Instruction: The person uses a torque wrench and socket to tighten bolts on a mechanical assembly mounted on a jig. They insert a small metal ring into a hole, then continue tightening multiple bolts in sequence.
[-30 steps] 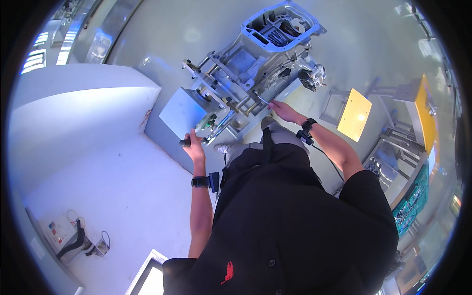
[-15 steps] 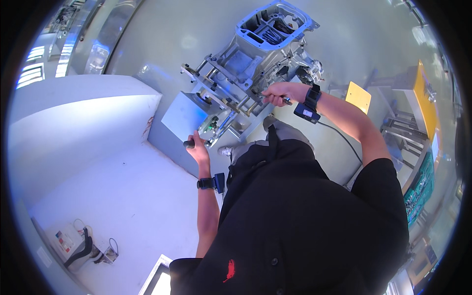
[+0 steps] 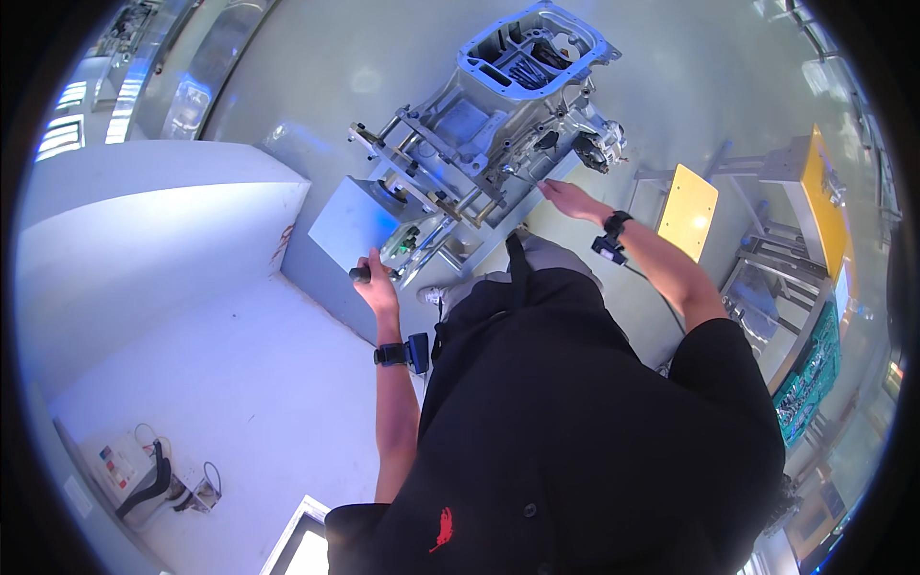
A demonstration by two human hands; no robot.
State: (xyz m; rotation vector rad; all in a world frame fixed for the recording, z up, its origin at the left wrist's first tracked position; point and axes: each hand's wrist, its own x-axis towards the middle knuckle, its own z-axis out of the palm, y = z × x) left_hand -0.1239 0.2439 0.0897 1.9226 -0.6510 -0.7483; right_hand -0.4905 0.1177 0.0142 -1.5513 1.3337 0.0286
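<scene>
Ahead of me a grey metal engine block [image 3: 484,125] is mounted on a metal stand with rods and plates [image 3: 417,165]. My left hand [image 3: 380,290] is closed around a dark crank handle [image 3: 360,275] at the stand's near left end, beside a grey box-shaped housing [image 3: 350,230]. On the block's near right side my right hand [image 3: 575,201] has its fingers stretched forward. A thin metal tool [image 3: 522,178] reaches from the block toward those fingertips, with no grip on it visible. Each wrist wears a black strap with a small device.
A white surface with a raised wall [image 3: 172,230] fills the left. To the right stand a yellow panel [image 3: 688,213], a yellow-edged bench [image 3: 822,201] and a green tray of small parts [image 3: 813,374]. Loose dark parts [image 3: 527,73] lie inside the block's open top.
My right hand has let go of the metal tool's handle; its fingers have straightened and it has shifted slightly right. My left hand stays on the crank handle.
</scene>
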